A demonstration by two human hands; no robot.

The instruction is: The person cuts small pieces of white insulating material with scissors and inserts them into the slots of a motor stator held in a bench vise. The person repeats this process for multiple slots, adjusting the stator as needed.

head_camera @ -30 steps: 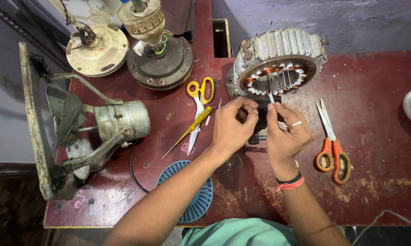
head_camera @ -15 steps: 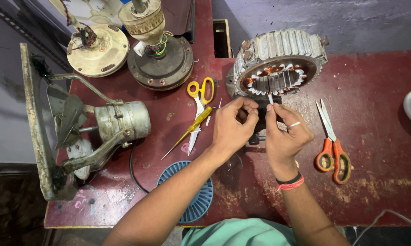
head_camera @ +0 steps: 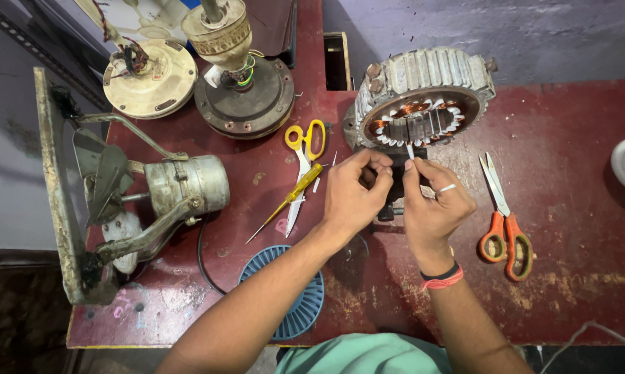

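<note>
both hands (head_camera: 395, 197) close together, fingertips pinched, forearms converging

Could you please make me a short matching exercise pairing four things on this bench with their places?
Things:
1. stator
2. orange scissors
3. yellow scissors
4. blue grille

Places:
A. at the near table edge
B. right of the right hand
C. left of the left hand
D. just beyond both hands

Pairs: 1-D, 2-B, 3-C, 4-A
</note>
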